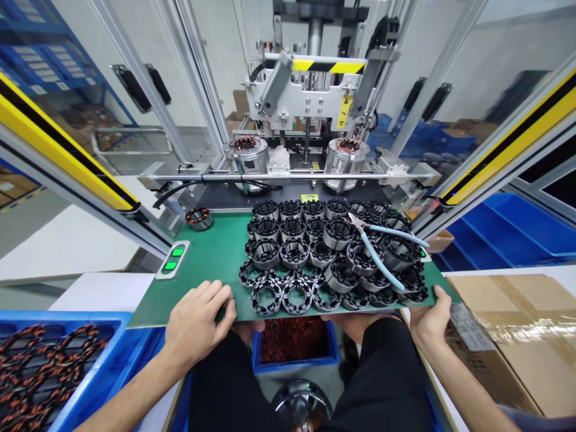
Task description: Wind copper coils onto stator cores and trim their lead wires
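Observation:
My left hand [200,319] rests on the front left edge of the green work surface [211,252], its fingers curled; whether anything is in them is hidden. At the front right corner my right hand [431,315] has its thumb on top of the edge and its other fingers hidden below. Between the hands stand several black-and-metal rings [294,253] in rows, some stacked. Pliers [375,252] with light blue handles lie across the rings on the right, jaws toward the back. A ring with copper windings [199,218] sits alone at the back left.
Behind the surface stands a machine [310,90] with two metal holders bearing wound rings. A blue bin [112,336] of wound rings is at the left, a cardboard box [531,324] at the right. Below is a blue tray [294,365]. Green buttons [173,259] sit near my left hand.

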### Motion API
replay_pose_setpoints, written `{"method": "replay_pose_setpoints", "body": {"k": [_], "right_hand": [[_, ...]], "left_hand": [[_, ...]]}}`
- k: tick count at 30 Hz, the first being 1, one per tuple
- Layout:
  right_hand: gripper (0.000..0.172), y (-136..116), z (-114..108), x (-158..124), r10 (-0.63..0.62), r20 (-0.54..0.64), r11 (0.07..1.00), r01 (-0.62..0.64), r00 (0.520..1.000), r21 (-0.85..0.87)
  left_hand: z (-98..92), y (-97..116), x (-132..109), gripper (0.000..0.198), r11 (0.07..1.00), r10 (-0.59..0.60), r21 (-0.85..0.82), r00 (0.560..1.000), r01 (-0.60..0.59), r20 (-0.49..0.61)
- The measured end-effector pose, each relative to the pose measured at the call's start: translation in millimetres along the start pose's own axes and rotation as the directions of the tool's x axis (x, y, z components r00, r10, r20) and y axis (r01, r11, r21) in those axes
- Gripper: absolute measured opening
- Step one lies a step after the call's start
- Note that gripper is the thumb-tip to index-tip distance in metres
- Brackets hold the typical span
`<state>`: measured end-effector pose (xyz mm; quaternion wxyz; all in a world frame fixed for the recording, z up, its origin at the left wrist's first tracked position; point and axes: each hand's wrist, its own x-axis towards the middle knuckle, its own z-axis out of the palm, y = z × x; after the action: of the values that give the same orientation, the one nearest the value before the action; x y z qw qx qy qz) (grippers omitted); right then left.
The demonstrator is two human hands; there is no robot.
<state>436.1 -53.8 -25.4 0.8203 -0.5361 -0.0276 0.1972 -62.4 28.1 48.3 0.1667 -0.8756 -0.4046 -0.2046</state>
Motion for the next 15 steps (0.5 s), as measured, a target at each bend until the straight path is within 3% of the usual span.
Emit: {"method": "replay_pose_setpoints", "body": {"k": [15], "right_hand": [[0.028,2.4,-2.8,2.6,-0.001,0.003,1.000,0.001,1.000,-0.005]], "left_hand": [[-1.6,0.1,-0.3,0.029,1.000,-0.007,-0.002,1.000,0.007,0.001]]}}
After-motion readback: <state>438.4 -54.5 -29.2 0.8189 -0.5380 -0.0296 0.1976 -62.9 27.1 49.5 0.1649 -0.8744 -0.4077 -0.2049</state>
